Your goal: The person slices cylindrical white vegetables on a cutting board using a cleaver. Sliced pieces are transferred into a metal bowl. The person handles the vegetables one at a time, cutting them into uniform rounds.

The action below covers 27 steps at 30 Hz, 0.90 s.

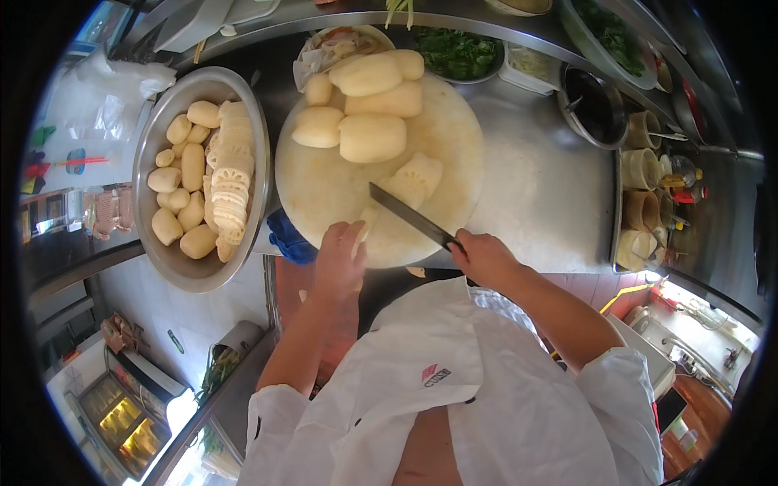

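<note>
My right hand grips the handle of a kitchen knife, its dark blade pointing up and left over a round chopping board. Beyond the blade, sliced lotus root lies on the board. At the board's near left edge is my left hand, slightly blurred, fingers bent. A pale piece of lotus root shows against its fingertips; whether they grip it is unclear. Several whole peeled lotus root sections are piled on the far side of the board.
To the left, an oval metal basin holds whole and sliced lotus root. A blue cloth lies beside the board. Chopped greens and a pot of dark liquid stand behind; several jars line the right.
</note>
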Tool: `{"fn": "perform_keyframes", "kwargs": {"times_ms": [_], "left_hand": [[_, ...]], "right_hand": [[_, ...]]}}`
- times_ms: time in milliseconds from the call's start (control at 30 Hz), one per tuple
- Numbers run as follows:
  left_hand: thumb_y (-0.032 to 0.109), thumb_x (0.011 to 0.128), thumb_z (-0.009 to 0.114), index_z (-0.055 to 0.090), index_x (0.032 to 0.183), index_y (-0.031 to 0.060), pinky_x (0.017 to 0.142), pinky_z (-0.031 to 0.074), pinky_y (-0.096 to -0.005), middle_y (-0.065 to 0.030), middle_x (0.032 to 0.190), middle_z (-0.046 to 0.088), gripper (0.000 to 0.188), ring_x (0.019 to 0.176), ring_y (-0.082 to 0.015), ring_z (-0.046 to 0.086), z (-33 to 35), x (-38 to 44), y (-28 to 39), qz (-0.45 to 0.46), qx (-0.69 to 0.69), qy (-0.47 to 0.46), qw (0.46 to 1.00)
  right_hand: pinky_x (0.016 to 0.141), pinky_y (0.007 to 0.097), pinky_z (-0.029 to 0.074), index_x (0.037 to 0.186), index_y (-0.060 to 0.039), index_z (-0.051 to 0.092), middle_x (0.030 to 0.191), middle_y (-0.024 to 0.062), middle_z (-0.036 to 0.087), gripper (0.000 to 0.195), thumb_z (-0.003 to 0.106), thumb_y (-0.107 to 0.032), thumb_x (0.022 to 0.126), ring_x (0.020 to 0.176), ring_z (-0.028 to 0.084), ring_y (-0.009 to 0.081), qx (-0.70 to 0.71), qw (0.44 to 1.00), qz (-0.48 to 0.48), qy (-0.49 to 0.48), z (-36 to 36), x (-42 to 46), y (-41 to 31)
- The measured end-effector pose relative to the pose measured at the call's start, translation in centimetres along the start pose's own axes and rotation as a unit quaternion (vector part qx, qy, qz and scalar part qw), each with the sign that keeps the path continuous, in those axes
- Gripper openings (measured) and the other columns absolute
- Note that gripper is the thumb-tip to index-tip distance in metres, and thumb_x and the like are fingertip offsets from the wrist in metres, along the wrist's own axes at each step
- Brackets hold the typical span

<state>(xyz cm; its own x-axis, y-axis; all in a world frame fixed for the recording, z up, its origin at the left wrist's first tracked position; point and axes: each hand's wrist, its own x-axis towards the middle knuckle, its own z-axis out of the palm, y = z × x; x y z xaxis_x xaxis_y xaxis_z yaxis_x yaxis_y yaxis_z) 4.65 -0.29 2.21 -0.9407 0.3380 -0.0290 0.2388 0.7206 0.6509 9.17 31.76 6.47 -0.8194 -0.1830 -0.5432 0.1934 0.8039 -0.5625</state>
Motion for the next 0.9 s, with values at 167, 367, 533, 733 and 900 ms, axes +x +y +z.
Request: {"fn": "perform_keyframes", "kwargs": {"times_ms": [167, 367, 533, 733, 900], "left_hand": [[0.007, 0.087, 0.085, 0.058, 0.139, 0.0035, 0.089, 0.06, -0.0424, -0.0159, 0.117, 0.061, 0.059, 0.099, -0.0308, 0.068, 4.4, -1.6, -0.7, -0.13, -0.278, 0.075, 0.949], [0.015, 0.08, 0.093, 0.057, 0.131, 0.0027, 0.104, 0.052, -0.0497, -0.0205, 0.133, 0.053, 0.063, 0.123, -0.0404, 0.057, 4.8, -0.2, 0.2, 0.009, -0.018, 0.19, 0.981], [0.018, 0.078, 0.094, 0.058, 0.128, 0.0049, 0.105, 0.051, -0.051, -0.0218, 0.137, 0.052, 0.063, 0.125, -0.0439, 0.056, 5.5, 0.2, -1.3, 0.023, -0.054, 0.202, 0.978], [0.011, 0.088, 0.081, 0.063, 0.122, 0.0017, 0.105, 0.048, -0.0515, -0.0207, 0.132, 0.057, 0.04, 0.122, -0.0409, 0.055, 4.1, 0.9, -1.9, 0.14, 0.016, 0.203, 0.969], [0.009, 0.091, 0.074, 0.07, 0.113, 0.0057, 0.101, 0.048, -0.0497, -0.0123, 0.118, 0.068, 0.023, 0.113, -0.0383, 0.059, 5.4, 1.5, -3.0, 0.187, 0.006, 0.202, 0.961]], "right_hand": [[0.075, 0.0584, 0.054, 0.1, -0.0034, 0.058, 0.083, 0.0222, 0.071, 0.026, 0.057, -0.027, 0.109, 0.081, 0.069, 0.0464, -0.013, 0.999, 0.01, 0.032, -0.8, -1.3, -0.2], [0.066, 0.0561, 0.054, 0.095, -0.0028, 0.056, 0.072, 0.0224, 0.067, 0.025, 0.062, -0.024, 0.108, 0.068, 0.066, 0.0471, -0.003, 0.995, -0.026, 0.1, -0.3, -2.0, -2.6], [0.073, 0.0571, 0.056, 0.099, -0.003, 0.056, 0.083, 0.0213, 0.071, 0.027, 0.058, -0.028, 0.11, 0.078, 0.069, 0.0462, -0.017, 0.998, -0.029, 0.053, -0.4, -1.4, -5.6], [0.066, 0.0516, 0.057, 0.1, -0.0043, 0.058, 0.079, 0.0162, 0.07, 0.025, 0.058, -0.028, 0.109, 0.07, 0.071, 0.04, -0.093, 0.993, -0.056, 0.043, -0.7, -0.6, -7.9], [0.055, 0.0465, 0.056, 0.1, -0.0046, 0.059, 0.074, 0.0123, 0.067, 0.022, 0.061, -0.025, 0.107, 0.062, 0.07, 0.0349, -0.126, 0.989, -0.069, 0.041, -1.2, -0.6, -9.1]]}}
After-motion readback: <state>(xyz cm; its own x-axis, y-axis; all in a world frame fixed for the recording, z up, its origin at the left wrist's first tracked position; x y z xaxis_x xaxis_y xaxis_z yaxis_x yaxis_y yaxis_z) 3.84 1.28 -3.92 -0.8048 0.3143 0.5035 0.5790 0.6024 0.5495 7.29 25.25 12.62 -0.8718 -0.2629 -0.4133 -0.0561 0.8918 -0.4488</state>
